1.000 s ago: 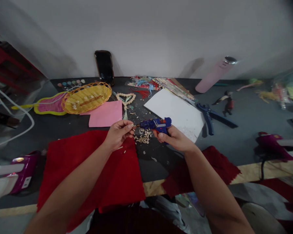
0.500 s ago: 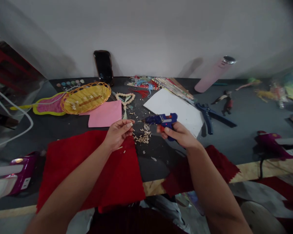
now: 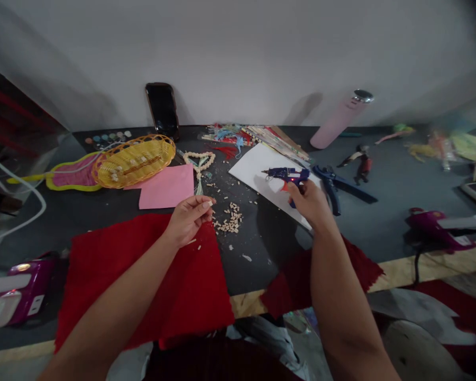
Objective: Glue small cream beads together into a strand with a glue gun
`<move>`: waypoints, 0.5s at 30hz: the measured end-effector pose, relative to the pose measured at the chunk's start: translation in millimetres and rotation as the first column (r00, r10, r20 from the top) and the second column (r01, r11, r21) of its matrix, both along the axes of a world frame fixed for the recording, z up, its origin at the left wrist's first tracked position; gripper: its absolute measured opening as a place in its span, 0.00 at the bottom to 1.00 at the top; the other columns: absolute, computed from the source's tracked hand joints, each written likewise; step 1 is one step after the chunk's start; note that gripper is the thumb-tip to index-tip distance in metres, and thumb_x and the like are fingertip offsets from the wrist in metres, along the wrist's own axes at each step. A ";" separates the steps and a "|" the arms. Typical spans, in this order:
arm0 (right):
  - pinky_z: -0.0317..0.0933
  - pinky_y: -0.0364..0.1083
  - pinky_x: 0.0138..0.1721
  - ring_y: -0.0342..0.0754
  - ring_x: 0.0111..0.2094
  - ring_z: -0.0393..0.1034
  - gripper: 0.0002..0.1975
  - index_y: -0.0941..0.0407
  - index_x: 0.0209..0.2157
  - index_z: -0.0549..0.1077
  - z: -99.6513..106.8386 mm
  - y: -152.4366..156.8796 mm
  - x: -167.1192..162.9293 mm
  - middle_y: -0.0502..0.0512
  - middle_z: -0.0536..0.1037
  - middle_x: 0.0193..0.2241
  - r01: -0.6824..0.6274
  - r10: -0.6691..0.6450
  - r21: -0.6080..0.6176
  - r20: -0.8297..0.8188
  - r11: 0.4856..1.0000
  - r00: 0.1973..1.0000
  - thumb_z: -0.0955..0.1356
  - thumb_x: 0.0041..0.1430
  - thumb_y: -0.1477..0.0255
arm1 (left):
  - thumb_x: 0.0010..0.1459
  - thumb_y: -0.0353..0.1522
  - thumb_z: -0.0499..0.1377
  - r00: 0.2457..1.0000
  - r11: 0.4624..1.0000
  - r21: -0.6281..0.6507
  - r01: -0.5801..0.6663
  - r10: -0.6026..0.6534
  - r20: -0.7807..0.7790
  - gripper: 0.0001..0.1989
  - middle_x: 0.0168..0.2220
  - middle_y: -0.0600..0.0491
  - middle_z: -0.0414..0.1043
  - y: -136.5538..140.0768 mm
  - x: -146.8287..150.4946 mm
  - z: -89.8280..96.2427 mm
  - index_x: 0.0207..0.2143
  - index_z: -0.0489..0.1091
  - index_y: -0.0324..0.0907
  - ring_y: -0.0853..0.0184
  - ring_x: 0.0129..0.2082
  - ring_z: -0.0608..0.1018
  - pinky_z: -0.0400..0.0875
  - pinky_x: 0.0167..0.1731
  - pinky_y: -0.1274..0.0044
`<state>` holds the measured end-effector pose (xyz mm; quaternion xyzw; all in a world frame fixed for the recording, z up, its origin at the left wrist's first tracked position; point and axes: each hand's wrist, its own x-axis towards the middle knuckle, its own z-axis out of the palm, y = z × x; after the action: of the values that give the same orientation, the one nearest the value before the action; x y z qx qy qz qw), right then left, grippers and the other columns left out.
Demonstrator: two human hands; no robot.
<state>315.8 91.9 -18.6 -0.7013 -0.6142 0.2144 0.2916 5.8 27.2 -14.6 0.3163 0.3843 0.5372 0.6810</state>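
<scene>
My right hand (image 3: 308, 201) grips a blue glue gun (image 3: 287, 174) over the white paper (image 3: 257, 166), its nozzle pointing left. Above the edge of a red cloth (image 3: 143, 280), my left hand (image 3: 190, 217) is closed in a pinch. A small pale piece shows at its fingertips, too tiny to make out fully. Short wooden pieces (image 3: 230, 219) lie in a loose pile just right of that hand. Behind it rests a heart-shaped ornament (image 3: 200, 159) of pale pieces with a tassel of light strands.
A yellow woven basket (image 3: 137, 161) and pink paper (image 3: 166, 188) lie to the left. A phone (image 3: 162, 108) and a pink bottle (image 3: 341, 119) stand by the wall. Blue-handled pliers (image 3: 333, 188) lie right of the paper. Purple devices (image 3: 31, 286) sit at both sides.
My right hand has drawn the glue gun right and away from my left hand, over the white paper. My left hand keeps its pinch in nearly the same place.
</scene>
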 end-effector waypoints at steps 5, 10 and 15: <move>0.58 0.51 0.33 0.57 0.33 0.68 0.19 0.57 0.31 0.72 15.7 -5.9 5.8 0.61 0.74 0.27 0.142 -0.125 -0.014 0.392 0.990 0.911 0.60 0.56 0.56 | 0.49 0.30 0.63 1.000 1.000 -0.002 0.004 -0.004 -0.019 0.05 0.34 0.54 0.72 -0.3 -0.2 -0.5 0.30 0.73 0.39 0.78 0.24 0.71 0.68 0.25 0.83; 0.60 0.51 0.36 0.53 0.34 0.67 0.11 0.54 0.36 0.72 40.7 -23.9 -33.6 0.60 0.73 0.34 -0.083 0.036 0.249 0.188 0.965 0.982 0.62 0.56 0.65 | 0.47 0.30 0.64 0.999 1.000 -0.014 0.003 -0.003 -0.039 0.06 0.33 0.54 0.72 -0.2 0.5 -0.6 0.30 0.72 0.39 0.78 0.24 0.70 0.68 0.25 0.83; 0.62 0.49 0.38 0.48 0.35 0.68 0.08 0.52 0.34 0.73 32.6 -39.9 -77.1 0.55 0.74 0.32 -0.742 0.742 0.159 0.073 0.651 0.667 0.62 0.57 0.74 | 0.47 0.30 0.64 0.999 1.000 -0.025 0.001 -0.003 -0.051 0.06 0.32 0.54 0.72 -0.1 1.2 0.4 0.30 0.72 0.39 0.78 0.24 0.70 0.68 0.25 0.83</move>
<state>238.7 52.0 14.1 -0.3610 -0.8634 0.2597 0.2386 6.9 27.1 -14.3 0.3217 0.4078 0.5236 0.6753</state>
